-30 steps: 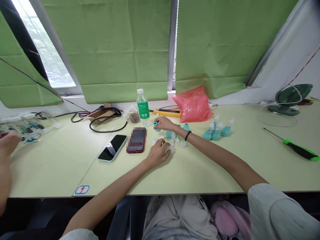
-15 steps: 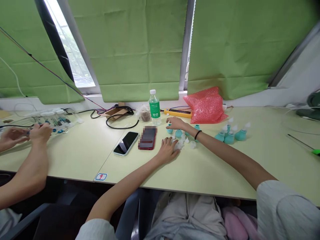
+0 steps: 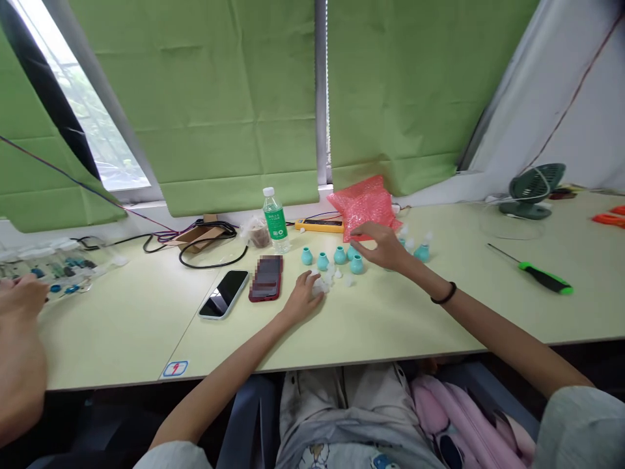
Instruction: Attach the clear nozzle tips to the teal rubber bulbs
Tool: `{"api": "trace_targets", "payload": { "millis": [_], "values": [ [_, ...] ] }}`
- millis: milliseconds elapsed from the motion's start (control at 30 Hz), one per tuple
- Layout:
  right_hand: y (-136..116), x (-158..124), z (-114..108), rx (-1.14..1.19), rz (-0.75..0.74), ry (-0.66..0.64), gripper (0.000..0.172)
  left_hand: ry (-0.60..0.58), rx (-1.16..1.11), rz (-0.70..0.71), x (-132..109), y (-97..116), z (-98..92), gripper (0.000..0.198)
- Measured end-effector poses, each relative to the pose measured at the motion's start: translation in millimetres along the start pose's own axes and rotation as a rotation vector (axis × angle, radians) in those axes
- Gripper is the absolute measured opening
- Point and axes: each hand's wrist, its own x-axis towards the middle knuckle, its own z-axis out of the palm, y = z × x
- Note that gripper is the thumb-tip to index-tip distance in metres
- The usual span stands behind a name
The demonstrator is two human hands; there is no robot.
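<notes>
Several small teal rubber bulbs point(image 3: 322, 261) stand in a row on the pale green table point(image 3: 390, 319). Just in front of them lies a little pile of white caps point(image 3: 328, 279). My left hand point(image 3: 303, 296) rests at that pile, its fingers curled on a white cap. My right hand point(image 3: 383, 247) hovers palm down to the right of the row, fingers loosely spread, holding nothing that I can see. It partly hides the teal bulbs with white tips point(image 3: 422, 253) behind it.
Two phones point(image 3: 224, 294) point(image 3: 266, 278) lie left of my left hand. Along the back stand a water bottle point(image 3: 275, 221), a pink bubble-wrap bag point(image 3: 364, 205), black cables point(image 3: 205, 238) and a fan point(image 3: 532, 189). A green-handled screwdriver point(image 3: 544, 278) lies right. Another person's hand point(image 3: 22, 299) works at far left.
My right hand has left the leftmost teal bulb and swung right, over towards the capped bulbs. My left hand stays at the white caps. The view has shifted.
</notes>
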Motion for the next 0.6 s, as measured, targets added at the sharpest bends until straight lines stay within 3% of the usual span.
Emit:
{"api": "trace_targets", "payload": {
  "millis": [133,233,333,600],
  "values": [
    [32,-39,-31,-0.2,0.095,0.293,0.012,0.005,-0.013,-0.002,0,0,0.4,0.042],
    [54,-63,-39,-0.314,0.214,0.373,0.017,0.027,-0.016,-0.009,0,1,0.3,0.042],
    [68,-79,-32,-0.368,0.329,0.401,0.029,0.042,-0.005,0.003,0,2,0.6,0.042],
    [92,-95,11,-0.374,0.522,0.42,0.053,0.042,0.008,0.073,-1,1,1.6,0.035]
  ]
}}
